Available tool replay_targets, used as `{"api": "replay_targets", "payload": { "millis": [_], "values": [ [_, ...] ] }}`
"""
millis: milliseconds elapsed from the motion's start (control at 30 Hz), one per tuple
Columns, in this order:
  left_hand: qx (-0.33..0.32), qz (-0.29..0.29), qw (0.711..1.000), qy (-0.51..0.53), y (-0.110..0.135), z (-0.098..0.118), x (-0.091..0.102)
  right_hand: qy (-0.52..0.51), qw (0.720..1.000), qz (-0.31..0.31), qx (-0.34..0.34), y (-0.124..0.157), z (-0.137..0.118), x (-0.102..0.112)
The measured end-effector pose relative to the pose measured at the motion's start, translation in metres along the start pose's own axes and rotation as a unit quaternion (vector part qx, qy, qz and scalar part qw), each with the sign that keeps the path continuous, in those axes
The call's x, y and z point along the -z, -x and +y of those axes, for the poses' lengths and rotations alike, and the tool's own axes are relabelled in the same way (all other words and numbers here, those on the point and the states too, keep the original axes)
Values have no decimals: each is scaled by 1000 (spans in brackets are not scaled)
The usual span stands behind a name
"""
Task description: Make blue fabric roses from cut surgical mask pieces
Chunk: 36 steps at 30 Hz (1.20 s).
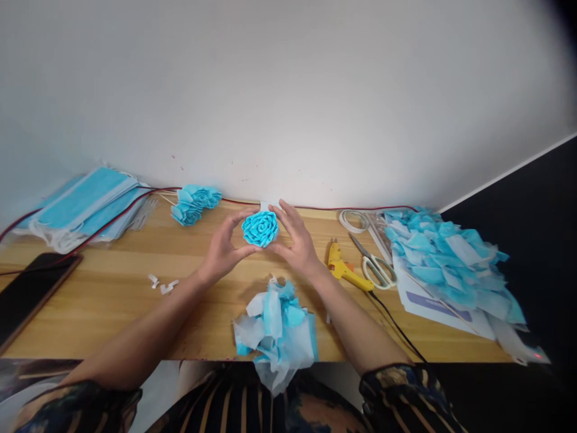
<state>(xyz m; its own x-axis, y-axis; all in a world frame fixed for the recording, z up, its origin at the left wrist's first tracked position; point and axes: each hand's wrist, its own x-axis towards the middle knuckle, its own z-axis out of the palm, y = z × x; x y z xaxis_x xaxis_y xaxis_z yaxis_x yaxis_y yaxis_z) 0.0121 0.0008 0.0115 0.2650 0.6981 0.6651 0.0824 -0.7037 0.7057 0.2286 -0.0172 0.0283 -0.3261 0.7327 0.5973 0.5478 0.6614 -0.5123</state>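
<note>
A blue rosette-shaped flower (260, 229), made of folded mask-like fabric, is held up over the middle of the table between both hands. My left hand (228, 243) grips its left side, thumb below and fingers above. On the other side, my right hand (294, 239) holds its right edge, with the index finger raised. The flower's back, and any stem, are hidden. Closer to my body lies a loose heap of blue and white fabric pieces (279, 325), hanging over the table's front edge.
Blue face masks (90, 201) are stacked at left, near a phone (38, 294). Finished blue flowers (193, 203) lie by the wall. At right are a yellow glue gun (347, 270), scissors (376, 267) and a pile of blue petals (455, 258). White scraps (169, 287) lie left of centre.
</note>
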Motion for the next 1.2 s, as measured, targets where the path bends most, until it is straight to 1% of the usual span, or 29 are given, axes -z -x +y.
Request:
{"api": "replay_targets", "payload": {
  "millis": [100, 167, 333, 500, 600, 767, 933, 1033, 1100, 1200],
  "values": [
    [17, 1, 999, -37, 1, -1, 1, 17, 1000, -1, 15, 0, 2, -1],
    [16, -5, 998, -54, 0, -1, 2, 22, 999, -1, 31, 0, 3, -2],
    [0, -17, 1000, -26, -2, -1, 1, 25, 999, -3, 45, -2, 3, -3],
    [9, -12, 1000, -9, 0, -1, 0, 16, 997, 25, 64, -1, 2, -6],
    [22, -4, 999, -24, 0, 2, 0, 21, 998, 31, 51, 0, 1, -8],
    [6, 24, 999, -36, 0, 6, -4, 21, 997, 54, 43, 3, 0, -12],
    [38, 54, 997, -43, 2, 4, -8, 28, 998, 55, 5, 4, -4, -17],
    [57, 57, 996, -30, 2, 0, -4, 17, 1000, 19, 6, 3, -7, -12],
    [64, 63, 996, -13, 1, -4, 0, -16, 1000, -5, 15, 1, -9, -6],
    [66, 52, 996, 10, -1, -6, 7, -64, 998, -6, 13, -1, -8, 7]
  ]
}}
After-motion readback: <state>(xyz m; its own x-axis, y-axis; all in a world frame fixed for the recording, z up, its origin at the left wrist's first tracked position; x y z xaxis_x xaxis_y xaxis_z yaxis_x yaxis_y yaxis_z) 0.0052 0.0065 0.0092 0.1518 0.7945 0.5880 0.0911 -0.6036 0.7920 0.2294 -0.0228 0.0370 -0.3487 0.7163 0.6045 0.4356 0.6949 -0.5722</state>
